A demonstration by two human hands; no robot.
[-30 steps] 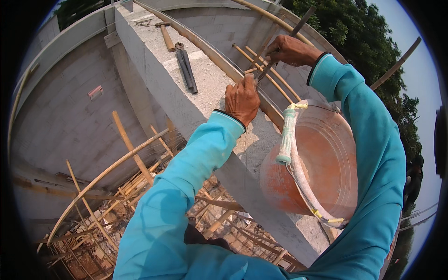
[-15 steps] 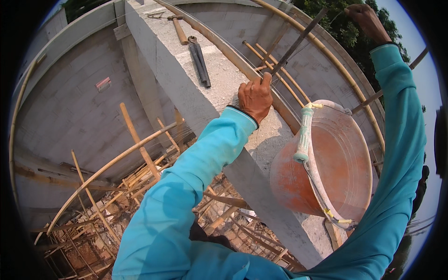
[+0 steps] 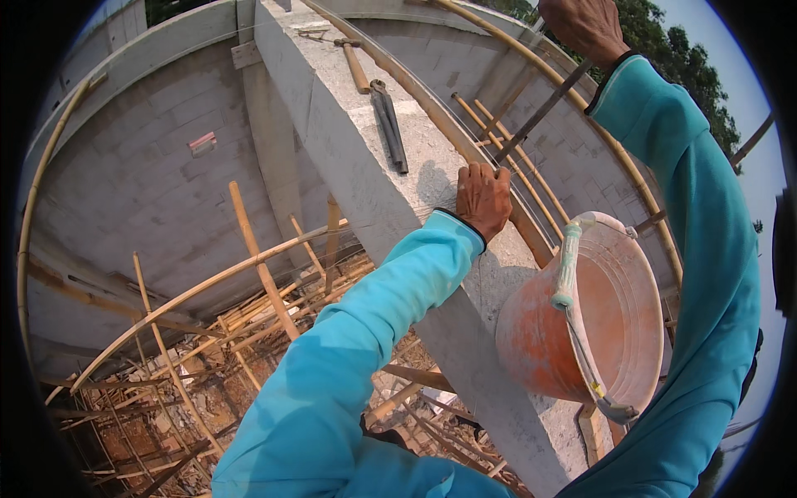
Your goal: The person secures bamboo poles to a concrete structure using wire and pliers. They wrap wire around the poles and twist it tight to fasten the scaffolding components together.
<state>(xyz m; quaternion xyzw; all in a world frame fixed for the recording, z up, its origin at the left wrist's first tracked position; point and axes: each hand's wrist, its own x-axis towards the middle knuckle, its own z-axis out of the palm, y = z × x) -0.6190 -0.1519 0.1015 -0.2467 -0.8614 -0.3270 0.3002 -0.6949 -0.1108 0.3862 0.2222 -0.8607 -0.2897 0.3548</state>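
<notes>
My left hand (image 3: 484, 199) is closed and rests on the top of a rough concrete beam (image 3: 490, 282), by its far edge. What its fingers hold is hidden. Raised at the upper right, my right hand (image 3: 585, 25) has its fingers bent closed; their contents cannot be made out. Beyond my left hand on the beam lie black-handled pincers (image 3: 388, 129) and a wooden-handled hammer (image 3: 355, 66). To the right of that hand, a tilted orange bucket (image 3: 540, 340) with a pale green grip (image 3: 568, 266) sits on the beam.
Bamboo poles (image 3: 266, 266) cross on the left, above a rubble-strewn floor far below. A dark bar (image 3: 544, 112) slants up between my hands, and a timber strip (image 3: 415, 87) runs along the beam's far edge. Grey block walls (image 3: 174, 174) stand behind.
My right hand has moved left and come nearer, from the far upper right. My left hand stays on the beam, its knuckles turned slightly. The view has shifted a little.
</notes>
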